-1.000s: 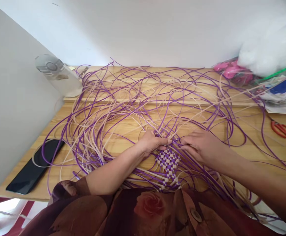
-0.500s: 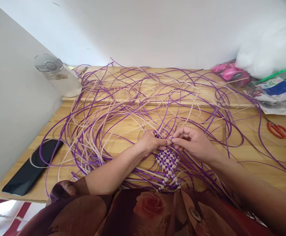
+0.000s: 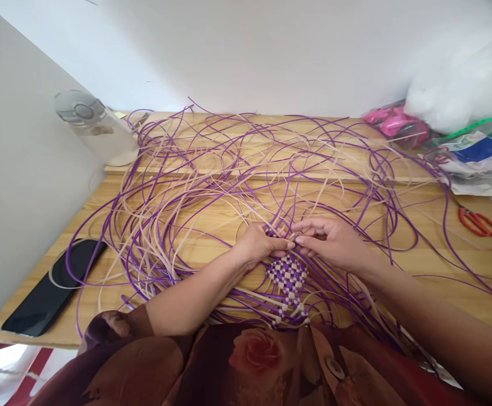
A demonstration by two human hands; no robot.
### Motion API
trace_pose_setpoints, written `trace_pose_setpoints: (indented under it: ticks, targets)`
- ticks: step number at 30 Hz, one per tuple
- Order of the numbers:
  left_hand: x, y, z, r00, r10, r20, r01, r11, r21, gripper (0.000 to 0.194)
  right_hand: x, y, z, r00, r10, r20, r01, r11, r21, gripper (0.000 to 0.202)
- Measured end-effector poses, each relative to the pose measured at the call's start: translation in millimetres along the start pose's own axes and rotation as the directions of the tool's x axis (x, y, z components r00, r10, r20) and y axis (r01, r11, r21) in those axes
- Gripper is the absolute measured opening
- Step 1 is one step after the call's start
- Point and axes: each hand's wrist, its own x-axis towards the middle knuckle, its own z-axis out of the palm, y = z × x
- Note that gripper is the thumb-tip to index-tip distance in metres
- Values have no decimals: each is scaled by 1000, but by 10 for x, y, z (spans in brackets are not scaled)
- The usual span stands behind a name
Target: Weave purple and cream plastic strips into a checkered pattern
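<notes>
A pale wooden tabletop (image 3: 440,254) meets a white wall (image 3: 271,56), strewn with purple and cream strands (image 3: 155,254). At five o'clock sits a checkered woven piece (image 3: 288,274), probably light and springy, best held by its upper edge. The left hand (image 3: 257,246) pinches that edge; the right hand (image 3: 334,242) curls just beside, thumb near forefinger, any grip unclear.

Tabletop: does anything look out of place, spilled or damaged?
Nothing looks spilled or damaged. Slightly odd: at the left, a purple strand and a beige strand loop across the black smartphone, away from the woven piece.
</notes>
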Motion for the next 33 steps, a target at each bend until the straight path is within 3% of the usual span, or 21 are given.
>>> trace_pose_setpoints:
  ticks: [7, 12, 19, 27, 30, 33]
  targets:
    - [-4, 16, 12, 1000, -1, 0, 1, 999, 41, 44, 65, -9, -38, 998, -43, 47, 53, 973, -225, 20]
    - [-6, 32, 13, 1000, 29, -11, -29, 998, 61, 34, -7, -38, 57, 970, -240, -48, 207, 907, -366, 14]
    - [-12, 59, 13, 999, -20, -28, 20, 1000, 13, 42, 28, -32, 17, 999, -12, 35, 14, 998, -58, 25]
    - [-7, 51, 12, 1000, -6, -2, 6, 999, 32, 43, 123, 15, -57, 985, 128, 118, -133, 990, 37, 29]
    - [-10, 46, 17, 1000, 10, -1, -10, 998, 61, 41, 124, 15, -5, 989, 111, 100, -112, 994, 5, 21]
    - [-10, 46, 14, 1000, 27, 11, -28, 997, 68, 39, 81, 11, 61, 1000, -26, -10, 25, 995, -100, 15]
